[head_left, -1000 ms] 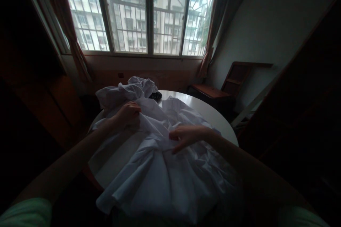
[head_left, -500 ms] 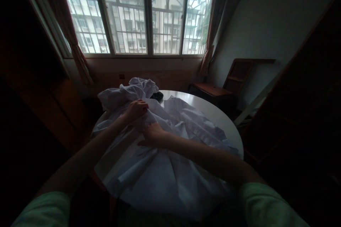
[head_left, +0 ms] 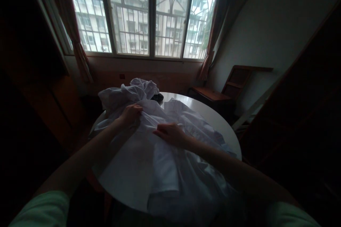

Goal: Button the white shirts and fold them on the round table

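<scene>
A thin white garment, probably a shirt, lies rumpled over the right half of a round white table. A flat, sleeve-like panel of it runs toward the near edge. My left hand is closed, pinching the cloth left of centre. To its right, my right hand grips another part of the same cloth, which stretches taut between them. Behind my left hand rises a bunched heap of white cloth; I cannot tell whether it is one piece with the garment.
A small black patterned item sits beside the heap. A wooden chair stands beyond the table at the right. Barred windows with tied curtains fill the far wall. Dark furniture stands on the left.
My right hand has moved right, dragging the near cloth rightward, so the table's left front surface now shows. My left hand has shifted slightly left, still on the cloth.
</scene>
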### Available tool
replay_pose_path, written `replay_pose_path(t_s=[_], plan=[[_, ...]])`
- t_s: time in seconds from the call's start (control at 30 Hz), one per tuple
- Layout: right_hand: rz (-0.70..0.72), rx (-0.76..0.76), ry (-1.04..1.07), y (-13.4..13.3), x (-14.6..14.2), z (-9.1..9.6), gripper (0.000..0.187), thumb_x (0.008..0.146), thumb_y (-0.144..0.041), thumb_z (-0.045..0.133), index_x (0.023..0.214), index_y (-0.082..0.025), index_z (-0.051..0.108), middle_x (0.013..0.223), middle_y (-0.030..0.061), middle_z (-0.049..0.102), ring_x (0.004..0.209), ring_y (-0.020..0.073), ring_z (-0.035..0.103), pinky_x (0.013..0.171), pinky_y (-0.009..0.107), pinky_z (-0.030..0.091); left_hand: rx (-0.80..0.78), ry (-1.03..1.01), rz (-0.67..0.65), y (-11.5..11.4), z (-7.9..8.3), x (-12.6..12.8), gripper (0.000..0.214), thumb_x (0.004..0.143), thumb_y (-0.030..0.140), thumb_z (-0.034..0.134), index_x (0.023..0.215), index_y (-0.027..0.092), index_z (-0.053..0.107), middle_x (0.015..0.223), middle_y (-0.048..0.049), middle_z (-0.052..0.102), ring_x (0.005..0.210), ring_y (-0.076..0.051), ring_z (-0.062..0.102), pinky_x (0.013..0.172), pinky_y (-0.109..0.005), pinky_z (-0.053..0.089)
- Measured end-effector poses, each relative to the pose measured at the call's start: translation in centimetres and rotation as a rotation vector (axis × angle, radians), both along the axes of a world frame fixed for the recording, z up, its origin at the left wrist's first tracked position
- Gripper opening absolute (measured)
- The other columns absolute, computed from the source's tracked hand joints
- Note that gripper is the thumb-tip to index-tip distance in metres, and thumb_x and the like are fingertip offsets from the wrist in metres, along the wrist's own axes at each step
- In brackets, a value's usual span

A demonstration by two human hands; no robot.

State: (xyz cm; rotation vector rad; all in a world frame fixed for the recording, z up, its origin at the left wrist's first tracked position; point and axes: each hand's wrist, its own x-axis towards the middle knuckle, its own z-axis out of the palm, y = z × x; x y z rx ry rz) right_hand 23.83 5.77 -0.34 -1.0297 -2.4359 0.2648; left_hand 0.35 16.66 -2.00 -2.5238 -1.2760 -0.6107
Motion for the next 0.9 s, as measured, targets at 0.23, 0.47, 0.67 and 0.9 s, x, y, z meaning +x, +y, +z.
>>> replay_pose_path(t_s=[0.23,0.47,0.67,0.9], plan=[[-0.078,-0.295,0.093,-1.2,5.5,2.9,0.04,0.076,-0.053,0.051,0.077,-0.014,0.059,0.052,-0.0046,0.047,0.046,0.006,0.039,0.047,0.019,0.027,-0.002,-0.014,0.194,0.8,0.3,-1.6,0.022,0.07,0.011,0.04,0.068,0.015,0.061,0.075,-0.0101,0.061,0.074,-0.022,0.054,0.069,-0.035,0.04],[-0.023,-0.095,0.036,-1.9,6.9,1.9,0.034,0.073,-0.046,0.06,0.089,-0.016,0.059,0.072,0.0017,0.058,0.063,0.0108,0.052,0.058,0.023,0.038,0.061,0.106,-0.028,-2.3,-0.1,0.3,0.035,0.068,0.007,0.05,0.1,0.019,0.059,0.116,-0.0088,0.053,0.113,-0.025,0.041,0.095,-0.041,0.032],[0.198,-0.034,0.033,-2.1,3.5,0.8,0.039,0.075,-0.039,0.06,0.108,-0.019,0.054,0.108,0.0086,0.057,0.096,0.0181,0.053,0.08,0.032,0.042,0.085,0.079,-0.154,-7.4,-1.5,0.5,0.045,0.071,0.004,0.049,0.113,0.02,0.05,0.119,-0.0086,0.05,0.112,-0.021,0.042,0.094,-0.037,0.036],[0.357,-0.163,-0.218,-2.3,2.4,-0.4,0.02,0.076,-0.018,0.056,0.095,-0.015,0.059,0.09,0.0051,0.061,0.079,0.014,0.056,0.07,0.025,0.042,-0.066,0.119,-0.392,-10.8,-2.2,2.5,0.022,0.079,0.022,0.051,0.101,0.019,0.056,0.105,-0.0063,0.058,0.098,-0.018,0.051,0.083,-0.03,0.042]])
